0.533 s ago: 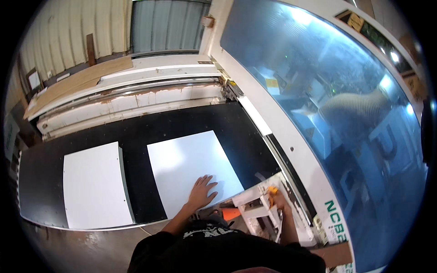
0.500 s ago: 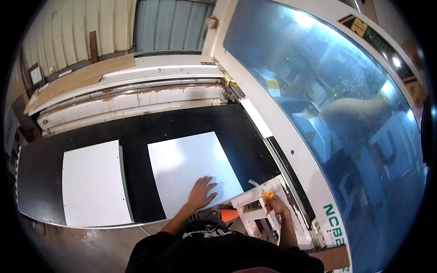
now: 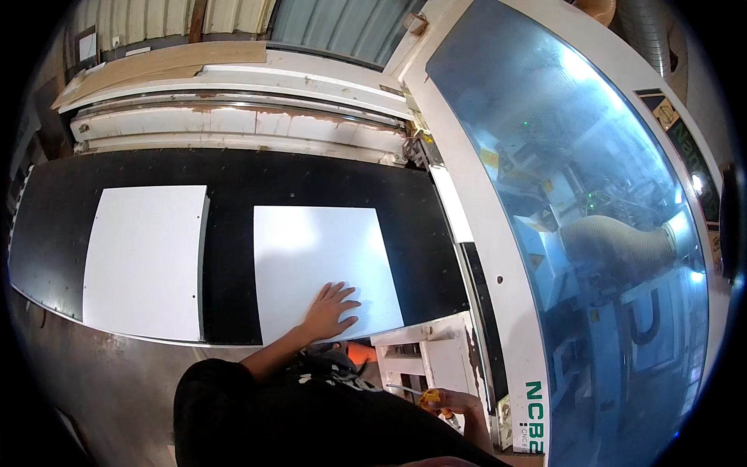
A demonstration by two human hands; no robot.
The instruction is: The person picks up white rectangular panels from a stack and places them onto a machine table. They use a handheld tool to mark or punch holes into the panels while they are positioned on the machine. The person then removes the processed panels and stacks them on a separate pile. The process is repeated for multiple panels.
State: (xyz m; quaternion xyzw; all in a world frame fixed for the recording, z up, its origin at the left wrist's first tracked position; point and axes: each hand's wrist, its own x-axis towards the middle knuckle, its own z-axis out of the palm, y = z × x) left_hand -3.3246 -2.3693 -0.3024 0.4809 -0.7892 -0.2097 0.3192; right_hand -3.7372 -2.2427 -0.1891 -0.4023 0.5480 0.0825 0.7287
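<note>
My left hand (image 3: 327, 313) lies flat with spread fingers on the near part of a white rectangular panel (image 3: 315, 245), which rests on the black machine bed (image 3: 229, 175). My right hand (image 3: 461, 404) is low at the right, close to my body and beside the white machine frame. Its fingers are closed round a yellow tool (image 3: 429, 398) with a thin pale rod pointing left; the exact kind of tool is unclear. A stack of white panels (image 3: 145, 265) with small dark holes along one edge sits further left on the bed.
A white machine housing with a large blue-tinted window (image 3: 576, 202) rises on the right; a ribbed hose (image 3: 618, 237) shows behind it. Along the back runs a stained white beam (image 3: 179, 124) with brown sheets (image 3: 171, 62) above. Something orange (image 3: 360, 353) is under the near edge.
My right hand has drawn the yellow tool down and nearer my body, away from the bed's corner. The left hand stays on the panel. The whole view has shifted and turned.
</note>
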